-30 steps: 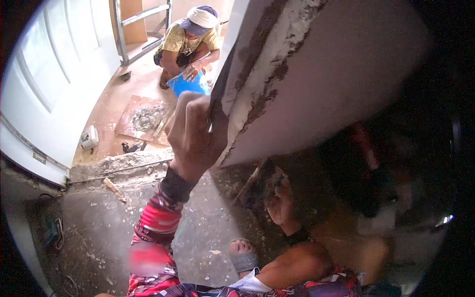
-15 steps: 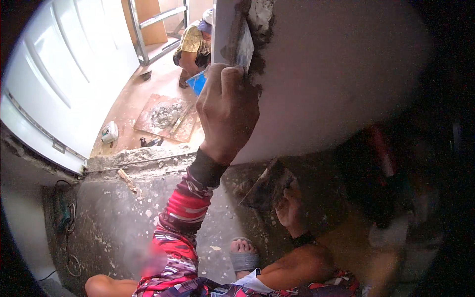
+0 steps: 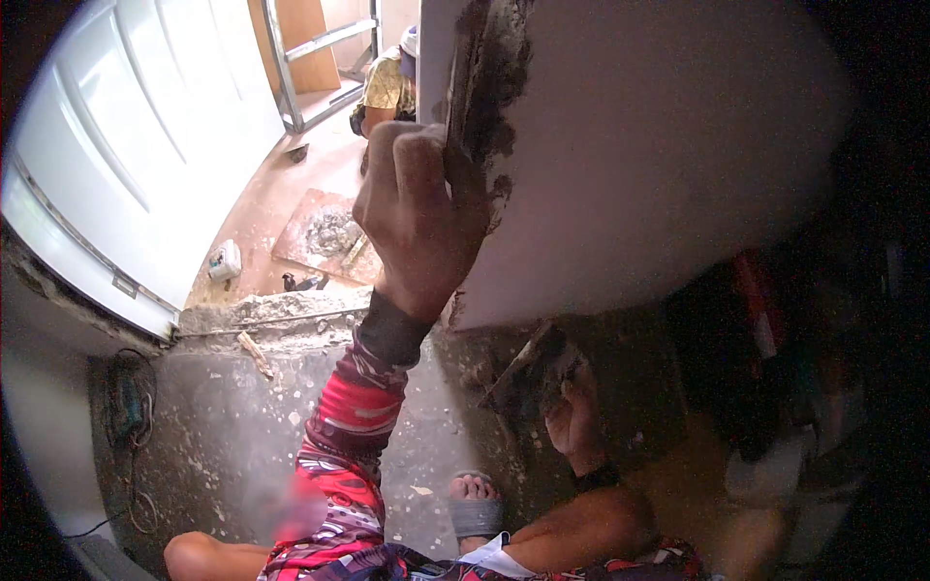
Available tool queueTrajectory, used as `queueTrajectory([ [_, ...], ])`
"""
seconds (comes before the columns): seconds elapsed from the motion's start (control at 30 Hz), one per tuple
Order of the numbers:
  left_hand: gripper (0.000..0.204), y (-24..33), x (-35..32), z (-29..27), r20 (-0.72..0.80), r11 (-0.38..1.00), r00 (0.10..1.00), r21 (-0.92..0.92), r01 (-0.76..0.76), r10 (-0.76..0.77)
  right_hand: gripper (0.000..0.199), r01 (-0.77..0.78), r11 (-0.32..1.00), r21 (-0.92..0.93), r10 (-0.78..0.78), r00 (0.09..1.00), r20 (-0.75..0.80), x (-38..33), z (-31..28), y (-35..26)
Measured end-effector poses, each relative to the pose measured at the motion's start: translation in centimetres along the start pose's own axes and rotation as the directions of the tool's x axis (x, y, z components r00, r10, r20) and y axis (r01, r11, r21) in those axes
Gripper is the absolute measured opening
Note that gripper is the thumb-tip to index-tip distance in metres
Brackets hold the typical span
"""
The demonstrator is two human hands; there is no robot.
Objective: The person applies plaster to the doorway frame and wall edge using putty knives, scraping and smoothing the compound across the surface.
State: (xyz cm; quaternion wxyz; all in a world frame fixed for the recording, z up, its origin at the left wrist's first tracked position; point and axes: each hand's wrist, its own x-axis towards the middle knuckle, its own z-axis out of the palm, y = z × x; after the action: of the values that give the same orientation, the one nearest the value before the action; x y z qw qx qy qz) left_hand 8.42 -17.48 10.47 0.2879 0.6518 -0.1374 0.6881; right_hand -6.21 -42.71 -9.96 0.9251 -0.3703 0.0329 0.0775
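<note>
At the wall's edge, my left hand (image 3: 421,208) is closed around a flat scraper (image 3: 458,92), now seen nearly edge-on. Most of the tool is hidden by my fingers. Beside it, dark wet mortar (image 3: 499,107) covers the corner of the pale wall (image 3: 649,145) in a rough strip. Lower down, in shadow, my right hand (image 3: 573,416) grips a dark, flat trowel (image 3: 518,373); its outline is dim.
Through the doorway a person (image 3: 386,92) crouches near a metal frame (image 3: 291,68). A mortar heap (image 3: 332,232) lies on a board. A white door (image 3: 145,126) stands left, above a corded power tool (image 3: 126,402). A broken threshold (image 3: 262,315) crosses the floor.
My left hand has shifted slightly left, and its scraper has turned so the blue part no longer shows. More dark mortar on the corner is visible. My right hand has barely moved.
</note>
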Motion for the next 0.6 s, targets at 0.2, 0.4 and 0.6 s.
queueTrajectory([
  [0.2, 0.017, 0.0, 1.4, 1.2, 0.030, 0.998, 0.999, 0.042, 0.037, -0.038, 0.053, -0.052, 0.999, 0.005, 0.052, 0.992, -0.116, -0.2, 0.2, 0.3],
  [0.4, 0.021, 0.7, 1.4, 1.6, 0.100, 0.998, 0.994, -0.025, -0.049, 0.051, 0.052, -0.052, 0.995, -0.079, 0.045, 0.995, -0.089, -0.4, 1.1, 0.0],
  [0.6, 0.019, 2.3, 0.6, 0.3, 0.043, 0.995, 0.997, -0.083, -0.054, 0.058, 0.060, -0.042, 0.998, -0.036, 0.039, 0.997, -0.061, -0.7, -0.1, -0.1],
])
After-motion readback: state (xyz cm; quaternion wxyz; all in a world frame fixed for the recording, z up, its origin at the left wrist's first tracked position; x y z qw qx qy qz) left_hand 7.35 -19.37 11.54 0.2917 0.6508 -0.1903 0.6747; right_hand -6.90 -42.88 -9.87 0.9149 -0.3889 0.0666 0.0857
